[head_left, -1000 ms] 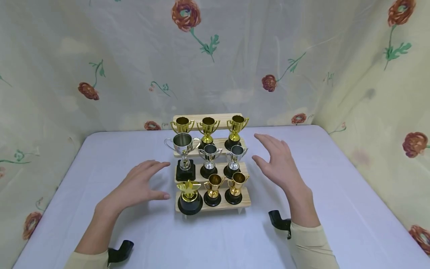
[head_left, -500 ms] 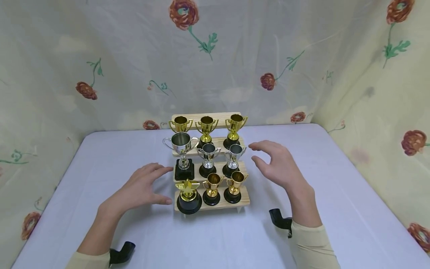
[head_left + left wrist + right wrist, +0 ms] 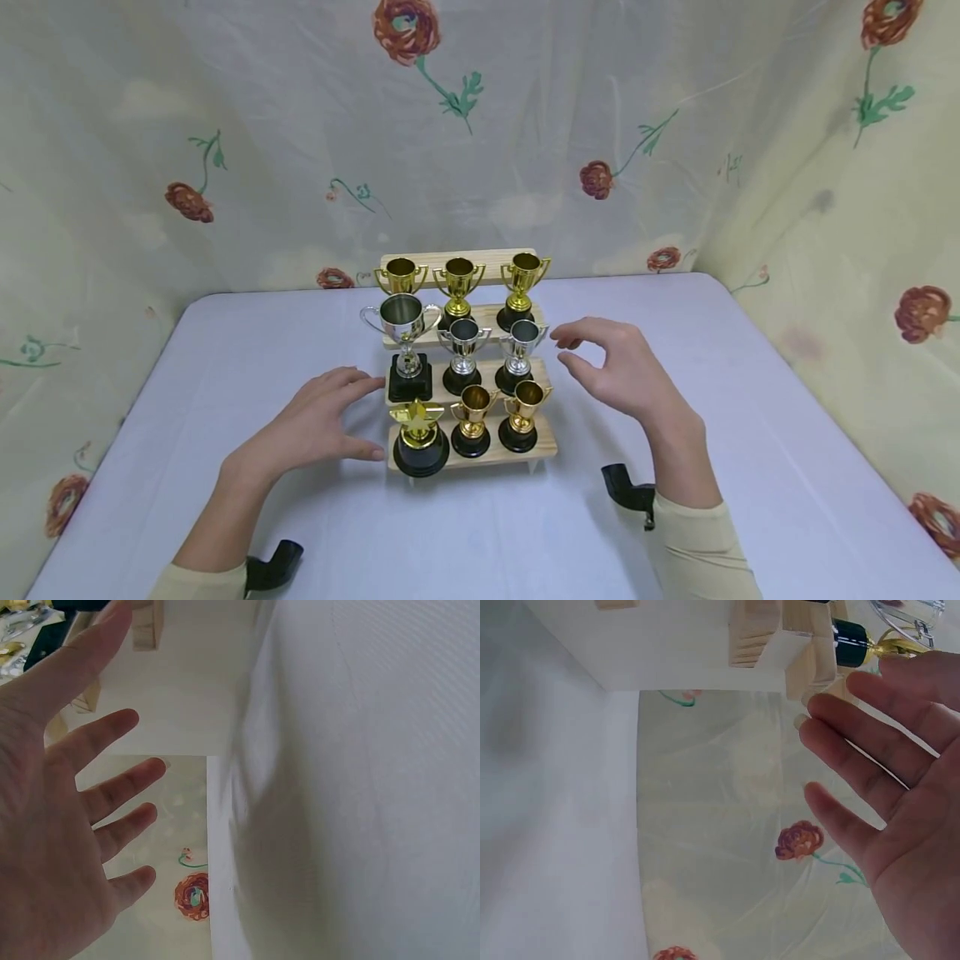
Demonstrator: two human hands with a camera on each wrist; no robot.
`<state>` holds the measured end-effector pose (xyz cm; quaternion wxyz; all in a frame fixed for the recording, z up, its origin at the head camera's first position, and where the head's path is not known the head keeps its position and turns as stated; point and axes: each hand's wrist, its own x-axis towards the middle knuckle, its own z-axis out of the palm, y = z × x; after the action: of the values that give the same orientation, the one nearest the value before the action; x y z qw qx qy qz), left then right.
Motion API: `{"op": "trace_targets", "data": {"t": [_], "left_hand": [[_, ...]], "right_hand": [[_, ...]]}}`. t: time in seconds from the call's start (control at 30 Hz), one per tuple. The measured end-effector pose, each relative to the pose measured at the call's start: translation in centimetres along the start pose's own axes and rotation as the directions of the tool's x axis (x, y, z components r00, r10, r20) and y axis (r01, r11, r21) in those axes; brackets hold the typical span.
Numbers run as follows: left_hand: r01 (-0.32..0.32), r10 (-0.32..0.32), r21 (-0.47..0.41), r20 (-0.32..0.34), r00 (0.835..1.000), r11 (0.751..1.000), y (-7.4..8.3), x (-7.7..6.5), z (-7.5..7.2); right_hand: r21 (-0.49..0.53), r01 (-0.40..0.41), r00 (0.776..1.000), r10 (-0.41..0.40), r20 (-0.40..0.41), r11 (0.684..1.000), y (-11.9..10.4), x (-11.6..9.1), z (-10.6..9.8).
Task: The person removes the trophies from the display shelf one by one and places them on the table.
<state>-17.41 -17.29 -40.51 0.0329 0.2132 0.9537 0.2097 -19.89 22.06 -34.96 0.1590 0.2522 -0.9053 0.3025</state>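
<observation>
A tiered wooden stand (image 3: 492, 265) holds several small trophies in rows. Gold cups (image 3: 458, 275) fill the top row. On the middle tier, a large silver cup (image 3: 402, 317) on a square black base stands left of two smaller silver cups (image 3: 523, 337). Below are a gold star trophy (image 3: 420, 454) and two copper-gold cups (image 3: 470, 406). My left hand (image 3: 311, 421) is at the stand's left side, fingers spread; whether its tips touch the stand, I cannot tell. Slightly bent, the fingers of my right hand (image 3: 622, 371) are beside the right silver cup and hold nothing.
A white cloth covers the table (image 3: 480, 542) under the stand. Flower-patterned fabric (image 3: 525, 167) hangs behind it and at both sides. Black wrist mounts (image 3: 275, 567) stick out near the sleeves.
My left hand has shifted slightly right, closer to the stand. The fingers of my right hand have bent and moved a little left, toward the right silver cup. The trophies stay in place.
</observation>
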Motion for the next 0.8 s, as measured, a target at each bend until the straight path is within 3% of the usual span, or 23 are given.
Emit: {"op": "trace_targets", "data": {"t": [0.33,0.6,0.8], "left_hand": [[0.001,0.002,-0.047,0.064,0.998,0.999,0.0,-0.2,0.2],[0.001,0.022,-0.130,0.177,0.984,0.992,0.7,-0.2,0.1],[-0.001,0.026,-0.125,0.193,0.981,0.992,1.1,0.0,0.3]], "right_hand": [[0.052,-0.057,0.996,0.053,0.071,0.997,-0.4,-0.1,-0.3],[0.072,-0.066,0.995,0.060,0.082,0.995,-0.6,-0.1,-0.5],[0.095,-0.084,0.992,0.074,0.099,0.992,-0.8,-0.1,-0.7]]}}
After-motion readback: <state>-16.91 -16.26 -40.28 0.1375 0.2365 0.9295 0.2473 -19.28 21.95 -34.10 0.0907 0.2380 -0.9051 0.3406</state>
